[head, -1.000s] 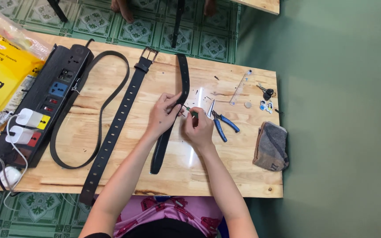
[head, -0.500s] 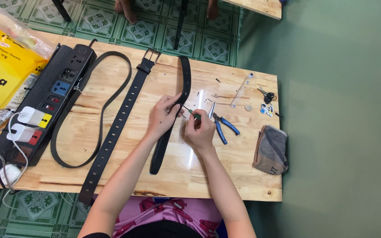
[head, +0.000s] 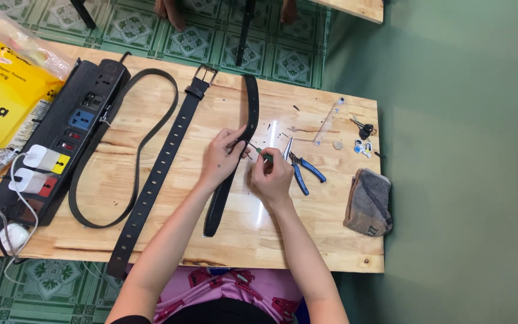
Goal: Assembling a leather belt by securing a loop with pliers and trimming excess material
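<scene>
Left hand (head: pixel 222 157) pinches black strap (head: pixel 235 162) mid-table, fingers closed on its edge. Right hand (head: pixel 273 175) just beside it, fingertips closed on a small green-handled tool (head: pixel 263 152) with tip at the strap. Blue pliers (head: pixel 303 169) lie just right of the hands. Buckled belt (head: pixel 162 165) to the left, power strip (head: pixel 61 141) beyond, grey cloth (head: pixel 369 203) at right edge
</scene>
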